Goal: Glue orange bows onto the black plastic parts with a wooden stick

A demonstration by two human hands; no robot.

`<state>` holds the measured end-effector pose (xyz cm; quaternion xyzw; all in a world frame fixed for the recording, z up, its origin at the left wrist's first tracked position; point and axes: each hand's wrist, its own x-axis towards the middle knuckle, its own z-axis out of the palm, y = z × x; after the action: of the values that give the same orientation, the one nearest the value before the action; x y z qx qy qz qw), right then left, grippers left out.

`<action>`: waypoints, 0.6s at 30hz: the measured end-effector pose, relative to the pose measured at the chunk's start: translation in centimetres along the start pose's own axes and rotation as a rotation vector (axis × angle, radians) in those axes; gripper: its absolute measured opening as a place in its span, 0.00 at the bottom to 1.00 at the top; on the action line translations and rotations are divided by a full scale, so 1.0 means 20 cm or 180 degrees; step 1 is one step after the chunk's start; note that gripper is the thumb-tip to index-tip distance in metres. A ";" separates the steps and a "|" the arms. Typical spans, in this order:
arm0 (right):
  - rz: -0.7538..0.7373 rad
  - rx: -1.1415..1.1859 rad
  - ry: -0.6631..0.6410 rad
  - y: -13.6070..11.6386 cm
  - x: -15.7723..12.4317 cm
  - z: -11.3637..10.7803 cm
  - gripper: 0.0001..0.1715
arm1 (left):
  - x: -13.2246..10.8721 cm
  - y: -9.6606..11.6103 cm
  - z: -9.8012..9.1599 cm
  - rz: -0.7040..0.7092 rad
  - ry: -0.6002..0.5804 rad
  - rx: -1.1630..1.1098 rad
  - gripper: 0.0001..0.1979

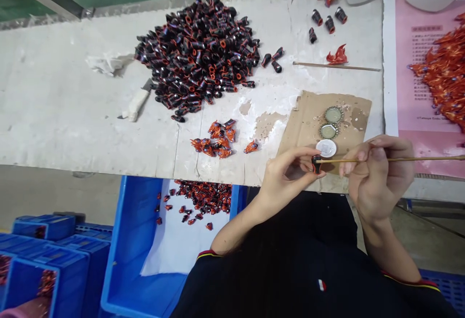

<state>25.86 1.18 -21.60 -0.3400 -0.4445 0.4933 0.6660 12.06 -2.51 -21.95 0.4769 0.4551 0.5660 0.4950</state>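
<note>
Between the thumb and fingers of my left hand (pixel 285 177) is a small black part (pixel 316 164) with an orange edge. My right hand (pixel 379 177) pinches a thin wooden stick (pixel 421 159), whose left tip touches the black part. Just behind my left fingertips lies a white round cap (pixel 326 148). Two metal bottle caps (pixel 333 114) with something pale inside rest on a piece of brown cardboard (pixel 308 110). Another stick (pixel 337 67) lies farther back beside a red-orange piece (pixel 337 55).
A large pile of black parts (pixel 203 52) covers the middle of the table (pixel 54 90). Several orange-and-black pieces (pixel 221 140) sit in front of it. Orange pieces (pixel 445 71) are heaped on a pink sheet at right. Below the table edge stands a blue bin (pixel 127 240).
</note>
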 end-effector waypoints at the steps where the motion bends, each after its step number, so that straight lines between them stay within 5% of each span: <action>1: 0.0016 0.0020 0.0000 0.00 0.00 0.00 0.05 | 0.00 0.00 0.00 0.0019 -0.0012 -0.0005 0.14; 18: 0.0229 0.0184 -0.0096 0.01 0.01 -0.02 0.03 | 0.00 0.00 0.00 0.0002 -0.0090 -0.0147 0.15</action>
<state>26.20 1.48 -21.81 -0.3289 -0.4275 0.5346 0.6505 12.09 -2.50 -21.99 0.4734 0.4347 0.5697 0.5122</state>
